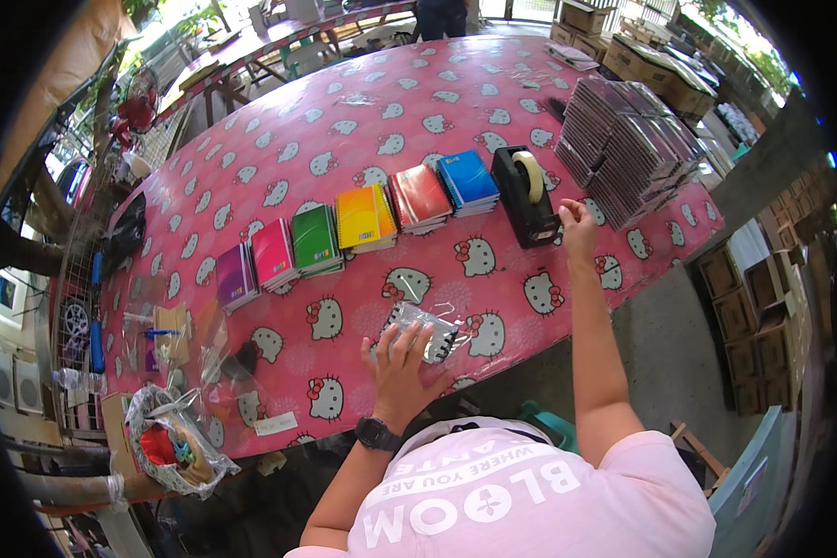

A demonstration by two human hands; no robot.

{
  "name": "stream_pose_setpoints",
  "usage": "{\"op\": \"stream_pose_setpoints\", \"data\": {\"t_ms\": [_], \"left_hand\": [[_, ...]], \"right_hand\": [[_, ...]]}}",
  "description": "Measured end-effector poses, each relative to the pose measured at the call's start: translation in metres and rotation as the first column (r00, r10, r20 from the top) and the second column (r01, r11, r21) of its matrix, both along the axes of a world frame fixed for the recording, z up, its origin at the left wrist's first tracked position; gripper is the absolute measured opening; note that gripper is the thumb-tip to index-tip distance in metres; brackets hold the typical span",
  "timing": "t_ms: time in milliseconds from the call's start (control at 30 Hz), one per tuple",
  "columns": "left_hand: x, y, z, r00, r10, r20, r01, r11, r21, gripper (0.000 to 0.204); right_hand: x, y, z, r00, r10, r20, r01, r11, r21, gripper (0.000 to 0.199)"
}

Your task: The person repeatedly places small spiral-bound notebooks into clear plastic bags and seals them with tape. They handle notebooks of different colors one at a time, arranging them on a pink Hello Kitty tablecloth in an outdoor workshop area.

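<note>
My left hand (400, 367) lies with fingers spread on a small spiral-bound pad in clear shiny wrap (432, 337), near the table's front edge. To the right, my right hand (577, 223) is raised beside the black tape dispenser (527, 212), at its near end. Thumb and fingertips are pinched together there; whatever is between them is too small to make out. A roll of tape (528, 175) sits in the dispenser. Left of it runs a row of small notebook stacks: blue (468, 179), red (419, 195), yellow (365, 216), green (316, 237), pink (273, 253) and purple (237, 275).
Tall stacks of wrapped packs (628, 149) stand at the table's right. A plastic-lined basket (172, 446) hangs at the left front corner, near loose clear plastic bags (214, 344). Cardboard boxes (656, 70) stand beyond the table. A person (442, 19) stands at the far side.
</note>
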State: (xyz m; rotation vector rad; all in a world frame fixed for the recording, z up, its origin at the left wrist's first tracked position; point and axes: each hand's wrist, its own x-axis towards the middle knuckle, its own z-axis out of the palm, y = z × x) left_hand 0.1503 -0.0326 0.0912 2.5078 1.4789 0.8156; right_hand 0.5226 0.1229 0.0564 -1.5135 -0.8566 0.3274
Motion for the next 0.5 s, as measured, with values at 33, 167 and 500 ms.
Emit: {"op": "stream_pose_setpoints", "data": {"t_ms": [33,167,500], "left_hand": [[0.000,0.001,-0.002,1.000,0.002,0.008,-0.002,1.000,-0.013,0.076],[0.003,0.003,-0.001,0.999,0.004,0.039,-0.003,1.000,-0.025,0.078],[0.002,0.002,0.008,0.997,0.035,-0.064,-0.044,0.990,-0.133,0.077]], "right_hand": [[0.009,0.011,-0.007,0.996,0.019,0.088,-0.005,0.987,-0.158,0.028],[0.021,0.029,-0.012,0.979,0.107,0.172,-0.004,0.860,-0.511,0.039],[-0.004,-0.044,-0.038,0.803,0.130,-0.582,-0.272,0.948,-0.164,0.016]]}}
